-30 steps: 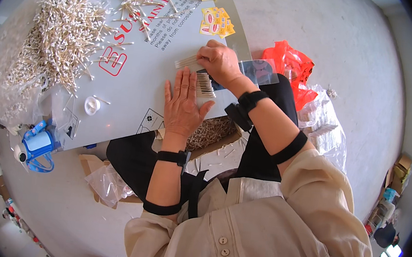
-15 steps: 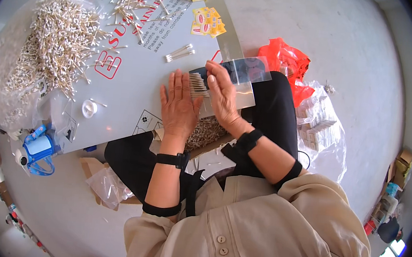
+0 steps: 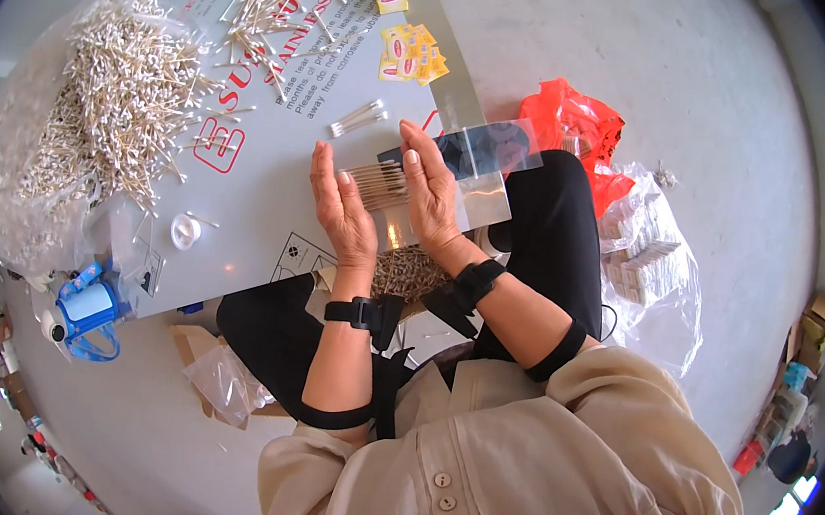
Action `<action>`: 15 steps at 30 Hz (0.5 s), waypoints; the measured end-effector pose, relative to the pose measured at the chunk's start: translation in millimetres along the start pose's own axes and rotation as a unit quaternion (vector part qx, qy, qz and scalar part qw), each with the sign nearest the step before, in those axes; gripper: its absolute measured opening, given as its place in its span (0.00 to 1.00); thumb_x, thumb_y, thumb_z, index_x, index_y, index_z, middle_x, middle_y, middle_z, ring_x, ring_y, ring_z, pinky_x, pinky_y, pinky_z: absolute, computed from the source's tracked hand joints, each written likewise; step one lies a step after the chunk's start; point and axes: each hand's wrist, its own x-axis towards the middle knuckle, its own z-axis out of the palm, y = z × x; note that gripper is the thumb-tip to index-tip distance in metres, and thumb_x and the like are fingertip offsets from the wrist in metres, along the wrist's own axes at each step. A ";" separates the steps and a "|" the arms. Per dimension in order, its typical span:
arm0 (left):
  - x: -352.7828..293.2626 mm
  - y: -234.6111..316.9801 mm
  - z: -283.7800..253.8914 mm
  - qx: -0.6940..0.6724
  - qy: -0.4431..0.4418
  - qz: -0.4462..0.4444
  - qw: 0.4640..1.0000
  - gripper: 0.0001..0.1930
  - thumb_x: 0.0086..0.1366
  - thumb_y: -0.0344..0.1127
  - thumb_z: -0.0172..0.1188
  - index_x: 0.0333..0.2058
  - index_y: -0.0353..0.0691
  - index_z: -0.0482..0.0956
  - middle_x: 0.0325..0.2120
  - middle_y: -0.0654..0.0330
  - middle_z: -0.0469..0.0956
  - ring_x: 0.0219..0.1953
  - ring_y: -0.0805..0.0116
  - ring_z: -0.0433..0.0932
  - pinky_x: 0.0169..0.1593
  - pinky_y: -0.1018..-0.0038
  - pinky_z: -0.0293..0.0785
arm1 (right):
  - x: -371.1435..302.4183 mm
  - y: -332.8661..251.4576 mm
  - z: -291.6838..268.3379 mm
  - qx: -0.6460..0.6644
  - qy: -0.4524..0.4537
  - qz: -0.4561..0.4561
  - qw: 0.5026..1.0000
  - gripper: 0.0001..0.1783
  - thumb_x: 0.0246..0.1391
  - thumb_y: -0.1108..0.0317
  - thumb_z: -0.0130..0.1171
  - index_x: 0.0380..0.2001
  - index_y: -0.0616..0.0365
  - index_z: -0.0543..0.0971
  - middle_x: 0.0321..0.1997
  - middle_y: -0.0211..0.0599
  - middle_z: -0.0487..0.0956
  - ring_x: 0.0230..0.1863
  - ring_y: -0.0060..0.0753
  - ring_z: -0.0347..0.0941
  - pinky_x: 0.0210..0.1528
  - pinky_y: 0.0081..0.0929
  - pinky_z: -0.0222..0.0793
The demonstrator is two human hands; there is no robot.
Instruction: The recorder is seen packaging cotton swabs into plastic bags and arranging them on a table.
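A row of cotton swabs [image 3: 376, 184] lies side by side on the grey sheet-covered table [image 3: 267, 202]. My left hand [image 3: 344, 218] stands at the row's left end, fingers stretched out and palm turned inward. At the other end is my right hand [image 3: 431, 197], its fingers also straight and its thumb up near the swab tips. The swabs sit between the two palms; neither hand's fingers wrap round them. Right of my right hand, a clear plastic piece [image 3: 525, 159] lies over a dark flat piece [image 3: 484, 148]. A small loose bunch of swabs [image 3: 359, 118] lies just beyond my hands.
A big clear bag of swabs [image 3: 133, 97] spills at the left, with scattered swabs [image 3: 266, 21] beyond. Yellow cards [image 3: 414, 55], a white round container [image 3: 184, 232] and a blue bottle [image 3: 88, 304] are around. A box of swabs [image 3: 411, 273], a red bag [image 3: 568, 118] and white packs [image 3: 643, 262] sit lower.
My left hand has turned from lying flat on the table to standing on edge, and moved slightly left. More of the swab row shows between my hands. My right hand has shifted slightly left.
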 end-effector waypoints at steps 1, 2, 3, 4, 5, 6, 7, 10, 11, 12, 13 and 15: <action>0.6 0.0 3.2 -0.054 0.006 -0.030 0.998 0.26 0.76 0.45 0.41 0.64 0.32 0.61 0.64 0.44 0.61 0.68 0.50 0.58 0.69 0.60 0.53 | -0.5 1.2 2.0 0.009 -0.003 -0.005 1.000 0.20 0.69 0.66 0.46 0.58 0.65 0.69 0.65 0.46 0.68 0.66 0.39 0.63 0.67 0.30 0.55; 0.4 1.2 7.0 -0.054 0.003 -0.029 0.998 0.26 0.76 0.45 0.41 0.64 0.32 0.61 0.64 0.44 0.61 0.68 0.50 0.58 0.69 0.60 0.53 | -0.5 1.5 3.0 0.017 -0.005 -0.010 1.000 0.20 0.69 0.65 0.46 0.59 0.65 0.69 0.65 0.46 0.68 0.67 0.39 0.62 0.67 0.30 0.56; -0.7 2.9 11.8 -0.073 0.006 -0.031 0.997 0.26 0.76 0.45 0.41 0.63 0.32 0.62 0.64 0.45 0.61 0.68 0.51 0.59 0.69 0.60 0.54 | 0.1 1.6 2.7 0.018 -0.002 -0.010 1.000 0.20 0.69 0.65 0.46 0.59 0.65 0.69 0.65 0.46 0.68 0.67 0.39 0.62 0.67 0.30 0.56; -1.7 4.4 16.0 -0.093 0.008 -0.032 0.995 0.26 0.76 0.46 0.41 0.63 0.31 0.64 0.64 0.46 0.62 0.67 0.52 0.59 0.69 0.60 0.54 | 0.8 1.7 2.3 0.026 0.009 0.003 1.000 0.20 0.69 0.65 0.46 0.59 0.64 0.70 0.64 0.44 0.69 0.66 0.37 0.63 0.67 0.29 0.56; -2.3 6.1 19.4 -0.093 0.006 -0.032 0.995 0.26 0.76 0.46 0.41 0.63 0.31 0.64 0.64 0.46 0.62 0.67 0.52 0.59 0.69 0.60 0.54 | 2.2 0.9 1.3 0.033 0.020 0.016 0.999 0.20 0.69 0.65 0.46 0.59 0.64 0.70 0.63 0.43 0.71 0.65 0.36 0.64 0.66 0.29 0.57; -3.0 7.7 22.2 -0.104 0.009 -0.050 0.993 0.26 0.76 0.45 0.41 0.63 0.31 0.63 0.64 0.46 0.62 0.67 0.52 0.59 0.69 0.60 0.54 | 4.3 -0.1 -1.5 0.033 0.022 0.017 0.999 0.20 0.69 0.65 0.46 0.59 0.64 0.70 0.63 0.43 0.71 0.65 0.36 0.64 0.66 0.29 0.57; -3.8 9.3 25.5 -0.114 0.012 -0.067 0.991 0.26 0.76 0.45 0.41 0.63 0.31 0.63 0.64 0.46 0.62 0.67 0.52 0.59 0.69 0.60 0.54 | 7.2 -1.5 -6.6 0.032 0.026 0.026 0.999 0.20 0.69 0.65 0.46 0.58 0.64 0.70 0.61 0.42 0.72 0.64 0.34 0.65 0.65 0.27 0.57; -3.6 13.1 38.6 -0.109 0.015 -0.043 0.993 0.26 0.76 0.45 0.41 0.63 0.31 0.63 0.64 0.46 0.62 0.67 0.52 0.60 0.69 0.60 0.54 | 16.9 -6.5 -20.7 0.024 0.020 0.043 0.999 0.21 0.69 0.64 0.46 0.59 0.65 0.71 0.59 0.40 0.74 0.61 0.29 0.66 0.66 0.26 0.59; -2.5 15.0 42.7 -0.110 0.013 -0.043 0.993 0.26 0.76 0.45 0.41 0.63 0.31 0.63 0.64 0.46 0.62 0.67 0.52 0.60 0.69 0.60 0.54 | 21.3 -6.0 -26.6 0.014 0.013 0.050 0.999 0.22 0.70 0.63 0.44 0.59 0.66 0.70 0.59 0.39 0.74 0.61 0.26 0.66 0.67 0.26 0.59; -1.4 16.8 46.1 -0.098 -0.003 -0.028 0.995 0.26 0.76 0.44 0.41 0.63 0.31 0.63 0.64 0.46 0.62 0.67 0.52 0.60 0.69 0.60 0.54 | 26.4 -4.2 -29.5 0.039 0.014 0.034 0.999 0.23 0.70 0.62 0.44 0.60 0.67 0.69 0.61 0.40 0.72 0.62 0.27 0.66 0.67 0.25 0.59; -0.3 18.5 48.6 -0.085 -0.018 -0.012 0.996 0.25 0.76 0.44 0.41 0.63 0.31 0.62 0.64 0.46 0.63 0.67 0.52 0.60 0.68 0.60 0.54 | 29.5 -3.5 -33.7 0.038 0.016 0.033 0.999 0.23 0.70 0.62 0.44 0.60 0.67 0.69 0.61 0.40 0.72 0.62 0.27 0.66 0.67 0.25 0.59; 1.3 19.7 49.3 -0.087 -0.026 -0.020 0.996 0.26 0.75 0.43 0.42 0.63 0.31 0.61 0.64 0.45 0.62 0.67 0.50 0.59 0.69 0.60 0.54 | 33.7 -7.1 -39.9 0.056 0.010 0.055 0.997 0.23 0.70 0.62 0.44 0.60 0.67 0.69 0.63 0.41 0.71 0.65 0.29 0.64 0.68 0.26 0.59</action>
